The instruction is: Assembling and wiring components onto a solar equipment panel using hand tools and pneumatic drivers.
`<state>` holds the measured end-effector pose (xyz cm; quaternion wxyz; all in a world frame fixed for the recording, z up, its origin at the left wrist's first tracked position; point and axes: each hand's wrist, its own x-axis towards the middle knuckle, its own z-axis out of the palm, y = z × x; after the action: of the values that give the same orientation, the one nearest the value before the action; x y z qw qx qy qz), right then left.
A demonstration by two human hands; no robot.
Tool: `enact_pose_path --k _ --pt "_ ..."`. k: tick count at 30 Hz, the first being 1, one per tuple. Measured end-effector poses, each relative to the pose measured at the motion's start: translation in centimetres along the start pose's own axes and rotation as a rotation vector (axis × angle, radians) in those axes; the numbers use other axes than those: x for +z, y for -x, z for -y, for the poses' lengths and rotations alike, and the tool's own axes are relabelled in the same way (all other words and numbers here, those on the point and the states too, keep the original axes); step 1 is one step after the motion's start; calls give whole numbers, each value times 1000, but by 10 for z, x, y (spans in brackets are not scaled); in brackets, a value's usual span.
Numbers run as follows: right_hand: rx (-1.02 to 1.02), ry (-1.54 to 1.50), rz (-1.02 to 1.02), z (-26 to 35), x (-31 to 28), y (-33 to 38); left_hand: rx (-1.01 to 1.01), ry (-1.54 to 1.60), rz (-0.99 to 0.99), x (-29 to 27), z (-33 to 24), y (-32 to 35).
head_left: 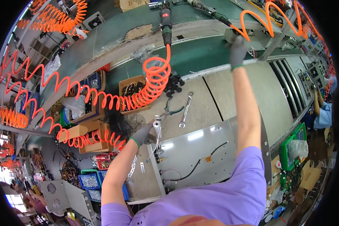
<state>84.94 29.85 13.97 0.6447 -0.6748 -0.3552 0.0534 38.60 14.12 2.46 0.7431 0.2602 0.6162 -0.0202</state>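
My left hand, in a grey glove, is closed round a white cylindrical part with a thin white wire hanging from it. It is over the left edge of a metal panel with small holes. A black cable with an orange tie lies across that panel. Pliers and a combination wrench rest on the bench beyond. My right hand, also gloved, reaches far forward over the green back strip, below a shelf edge. Its fingers are blurred, so their grip cannot be made out.
Orange coiled hoses hang across the left and upper right. A pneumatic driver lies on the upper shelf. A carton of fittings and blue bins stand left. Green crates and another person are at right.
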Motion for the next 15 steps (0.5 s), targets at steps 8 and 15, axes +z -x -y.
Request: enact_pose_path --k 8,15 --pt "-6 -238 767 72 12 -41 -106 320 56 3 8 -2" --pt "235 -568 436 100 34 -1 -16 612 26 27 20 -10"
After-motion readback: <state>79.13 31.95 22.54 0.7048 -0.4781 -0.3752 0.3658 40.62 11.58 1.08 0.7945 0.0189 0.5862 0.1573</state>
